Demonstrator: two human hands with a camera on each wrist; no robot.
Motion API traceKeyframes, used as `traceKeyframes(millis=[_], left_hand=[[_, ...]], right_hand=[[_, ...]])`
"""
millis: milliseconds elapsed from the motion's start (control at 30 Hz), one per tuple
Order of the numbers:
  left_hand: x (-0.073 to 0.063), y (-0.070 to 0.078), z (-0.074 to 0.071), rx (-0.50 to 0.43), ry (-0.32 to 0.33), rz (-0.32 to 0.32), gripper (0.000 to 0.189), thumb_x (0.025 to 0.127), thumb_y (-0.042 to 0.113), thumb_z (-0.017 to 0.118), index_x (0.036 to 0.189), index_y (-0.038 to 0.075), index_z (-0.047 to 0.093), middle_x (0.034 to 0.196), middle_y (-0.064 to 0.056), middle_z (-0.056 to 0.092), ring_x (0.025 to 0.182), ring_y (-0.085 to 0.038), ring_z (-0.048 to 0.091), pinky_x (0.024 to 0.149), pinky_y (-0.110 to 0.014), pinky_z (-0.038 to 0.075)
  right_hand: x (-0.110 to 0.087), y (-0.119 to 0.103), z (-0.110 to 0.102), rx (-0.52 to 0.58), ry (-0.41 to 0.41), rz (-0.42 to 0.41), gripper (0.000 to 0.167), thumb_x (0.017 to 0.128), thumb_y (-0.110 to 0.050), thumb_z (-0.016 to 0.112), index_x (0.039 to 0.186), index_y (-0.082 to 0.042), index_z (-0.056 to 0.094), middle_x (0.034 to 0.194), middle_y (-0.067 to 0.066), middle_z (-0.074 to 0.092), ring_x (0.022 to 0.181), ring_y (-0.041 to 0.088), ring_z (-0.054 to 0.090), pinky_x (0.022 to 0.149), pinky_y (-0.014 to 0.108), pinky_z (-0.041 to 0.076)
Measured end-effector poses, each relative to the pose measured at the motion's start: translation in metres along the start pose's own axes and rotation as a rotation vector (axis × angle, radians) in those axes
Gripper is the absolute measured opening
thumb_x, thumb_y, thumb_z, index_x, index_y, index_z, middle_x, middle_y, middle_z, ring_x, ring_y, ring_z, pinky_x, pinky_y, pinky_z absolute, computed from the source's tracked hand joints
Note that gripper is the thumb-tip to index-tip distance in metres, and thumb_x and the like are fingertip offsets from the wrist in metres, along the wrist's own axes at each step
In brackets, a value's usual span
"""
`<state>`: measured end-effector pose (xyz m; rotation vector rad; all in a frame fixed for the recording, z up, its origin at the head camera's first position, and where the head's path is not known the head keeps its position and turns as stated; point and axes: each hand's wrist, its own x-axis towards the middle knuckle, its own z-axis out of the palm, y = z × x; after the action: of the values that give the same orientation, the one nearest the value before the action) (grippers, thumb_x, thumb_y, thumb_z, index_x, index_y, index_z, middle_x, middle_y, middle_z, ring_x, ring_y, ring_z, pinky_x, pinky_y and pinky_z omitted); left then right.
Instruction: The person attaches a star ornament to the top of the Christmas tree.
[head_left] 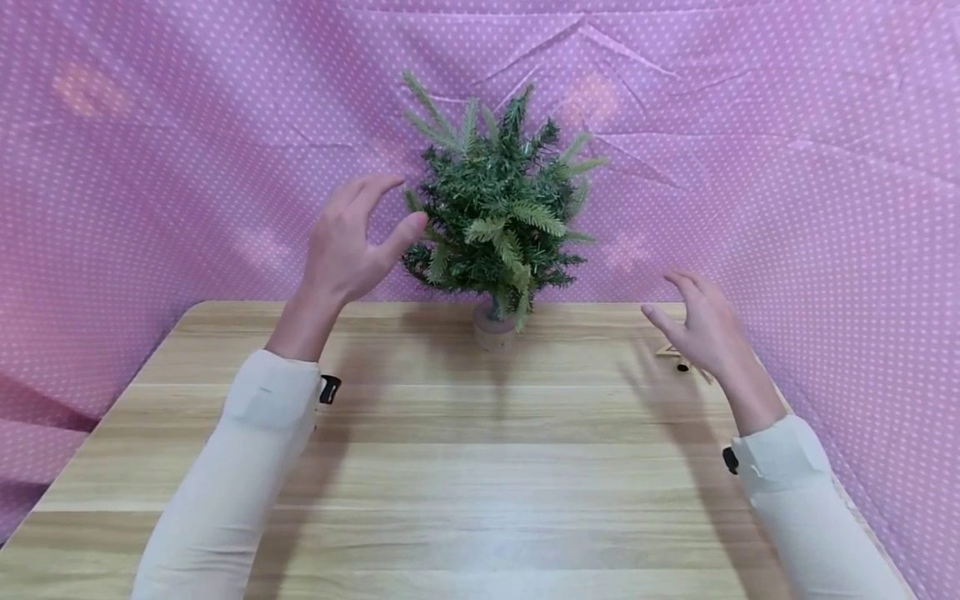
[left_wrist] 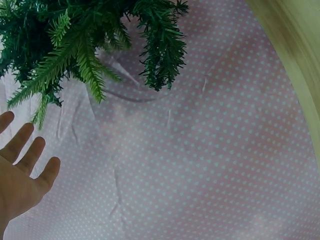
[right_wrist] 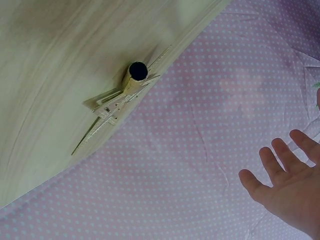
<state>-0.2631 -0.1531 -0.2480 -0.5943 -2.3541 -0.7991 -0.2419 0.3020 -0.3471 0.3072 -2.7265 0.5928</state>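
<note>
A small artificial Christmas tree (head_left: 502, 192) stands upright in a round, light-coloured base (head_left: 494, 332) at the back of the table. My left hand (head_left: 345, 242) is raised at its left side, thumb and fingers apart, holding nothing; whether the fingertips touch the branches I cannot tell. Above the table's right side my right hand (head_left: 708, 329) hovers with fingers spread and nothing in them. Partly hidden behind it lies a gold star-shaped ornament with a hollow tube (right_wrist: 134, 82), seen more fully in the right wrist view near the table's edge.
The wood-grain table (head_left: 480, 483) has a rounded back corner at the left. A pink dotted cloth (head_left: 187, 167) hangs behind and along both sides. Each wrist carries a small black device, such as the one at the left cuff (head_left: 328, 389).
</note>
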Motion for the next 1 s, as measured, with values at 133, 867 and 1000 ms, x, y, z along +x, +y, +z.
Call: traceKeyframes(millis=[133,867,1000], left_hand=[[0.003,0.002,0.0,0.001,0.0,0.005,0.074,0.093,0.069,0.05,0.144,0.015,0.056,0.15,-0.009,0.051,0.14,-0.025,0.042,0.117,-0.051,0.028],[0.026,0.012,0.01,-0.11,-0.091,0.022,0.066,0.096,0.06,0.051,0.145,0.016,0.056,0.151,-0.003,0.05,0.142,-0.017,0.038,0.12,-0.042,0.021],[0.03,0.013,0.011,-0.108,-0.09,0.03,0.065,0.097,0.06,0.052,0.145,0.015,0.056,0.151,-0.003,0.051,0.142,-0.016,0.038,0.12,-0.041,0.019]], right_hand=[[-0.001,0.005,-0.001,0.016,0.0,-0.004,0.067,0.099,-0.039,0.065,0.146,0.004,0.046,0.149,0.029,0.043,0.137,0.051,0.037,0.112,0.066,0.028],[-0.01,0.03,0.004,0.06,-0.1,0.048,0.074,0.098,-0.043,0.065,0.148,0.007,0.041,0.15,0.035,0.037,0.138,0.055,0.032,0.11,0.071,0.026],[-0.011,0.035,0.005,0.058,-0.101,0.055,0.075,0.098,-0.044,0.065,0.148,0.007,0.042,0.149,0.036,0.039,0.137,0.056,0.033,0.108,0.072,0.027]])
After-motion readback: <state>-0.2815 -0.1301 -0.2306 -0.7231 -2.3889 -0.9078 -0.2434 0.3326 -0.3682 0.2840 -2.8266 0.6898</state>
